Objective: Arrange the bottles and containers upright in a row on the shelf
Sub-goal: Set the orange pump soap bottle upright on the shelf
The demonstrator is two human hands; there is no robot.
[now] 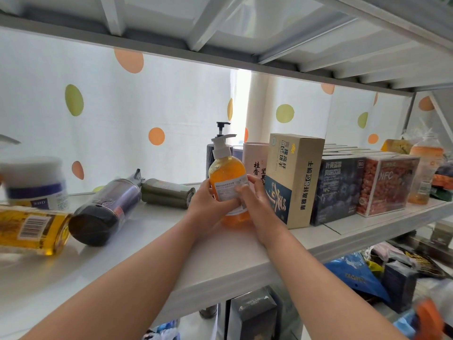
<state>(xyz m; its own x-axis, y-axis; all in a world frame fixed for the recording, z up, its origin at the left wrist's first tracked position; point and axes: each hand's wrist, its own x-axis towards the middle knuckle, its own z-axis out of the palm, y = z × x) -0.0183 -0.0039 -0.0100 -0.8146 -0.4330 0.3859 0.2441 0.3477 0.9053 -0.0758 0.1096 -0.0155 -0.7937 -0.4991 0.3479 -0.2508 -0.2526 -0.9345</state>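
An orange pump bottle with a white pump stands upright on the white shelf, just left of a tall biscuit box. My left hand and my right hand both grip its lower body. Behind it stands a dark grey pump bottle. To the left lie a dark purple bottle and an olive green can, both on their sides. A yellow oil bottle lies at the far left, with a white jar upright behind it.
A tall biscuit box, a pink tube, dark drink boxes, a clear box of red contents and an orange drink bottle fill the shelf's right side. A dotted curtain hangs behind. Packages crowd the lower shelf.
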